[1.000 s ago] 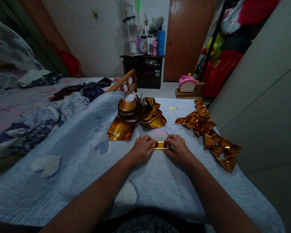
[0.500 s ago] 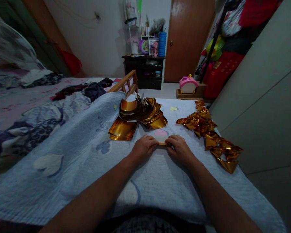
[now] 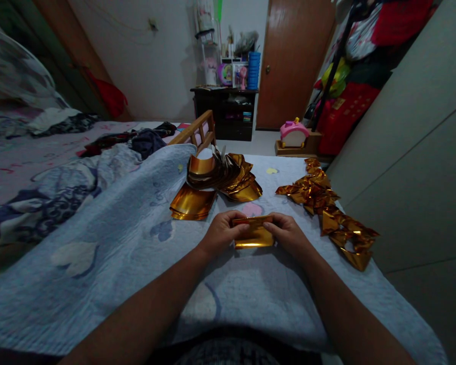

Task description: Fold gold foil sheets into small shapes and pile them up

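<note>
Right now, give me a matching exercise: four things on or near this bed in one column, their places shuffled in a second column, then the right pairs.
1. gold sheet
2. stack of gold sheets
3. folded gold pieces
4. pink toy house

A. along the right edge of the quilt
B. beyond the bed, near the door
C. held between the left hand and the right hand
D. on the quilt, beyond the left hand

Pairs: 1-C, 2-D, 3-A, 4-B.

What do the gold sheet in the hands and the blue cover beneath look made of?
The gold sheet looks like metallic foil paper, glossy: it mirrors light and keeps sharp creases. The blue cover seems quilted fabric, matte, with a pebbled stitched surface.
</note>
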Tool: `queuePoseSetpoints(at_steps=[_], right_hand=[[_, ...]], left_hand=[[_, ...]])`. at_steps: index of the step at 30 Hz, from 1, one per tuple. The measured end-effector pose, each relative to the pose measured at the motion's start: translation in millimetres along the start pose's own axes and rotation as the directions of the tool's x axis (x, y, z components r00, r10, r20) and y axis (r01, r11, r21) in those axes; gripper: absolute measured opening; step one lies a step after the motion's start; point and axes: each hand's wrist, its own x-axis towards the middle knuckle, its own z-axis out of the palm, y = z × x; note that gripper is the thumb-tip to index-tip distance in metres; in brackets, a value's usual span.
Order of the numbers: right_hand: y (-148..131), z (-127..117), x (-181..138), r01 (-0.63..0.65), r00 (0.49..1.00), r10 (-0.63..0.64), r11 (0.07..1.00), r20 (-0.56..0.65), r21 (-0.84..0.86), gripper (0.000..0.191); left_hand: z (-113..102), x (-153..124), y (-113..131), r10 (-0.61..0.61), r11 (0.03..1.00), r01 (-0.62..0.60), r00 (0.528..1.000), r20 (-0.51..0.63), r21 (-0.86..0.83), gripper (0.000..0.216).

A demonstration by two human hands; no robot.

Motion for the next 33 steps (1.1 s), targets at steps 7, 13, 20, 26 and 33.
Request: queuePoseSetpoints(at_steps=[7, 13, 20, 26, 33], right_hand=[[4.6, -4.0, -2.7, -0.061, 0.998, 0.057, 0.992, 0.039, 0.110, 0.029], [1.4, -2.7, -4.1, -0.086, 0.996, 0.084, 0.986, 0.023, 0.143, 0.031], [4.7, -3.1, -2.0, -0.100, 0.994, 0.106, 0.978, -0.020, 0.181, 0.031], [2.7, -1.7, -0.5, -0.125, 0.989, 0.140, 0.959, -0.042, 0.253, 0.032], [0.7, -0.5, -0.7, -0.130, 0.988, 0.150, 0.949, -0.046, 0.288, 0.031]], left_hand=[[3.2, 3.4, -1.4, -0.076, 0.988, 0.075, 0.997, -0.005, -0.136, 0.024], [5.9, 3.3, -0.7, -0.092, 0.982, 0.098, 0.995, 0.041, -0.160, 0.033], [5.0, 3.9, -3.3, -0.102, 0.974, 0.136, 0.977, 0.185, -0.183, 0.041], [3.8, 1.9, -0.5, -0.134, 0.951, 0.187, 0.967, 0.217, -0.246, 0.044], [4.1, 0.1, -0.1, -0.128, 0.944, 0.181, 0.971, 0.200, -0.275, 0.042]])
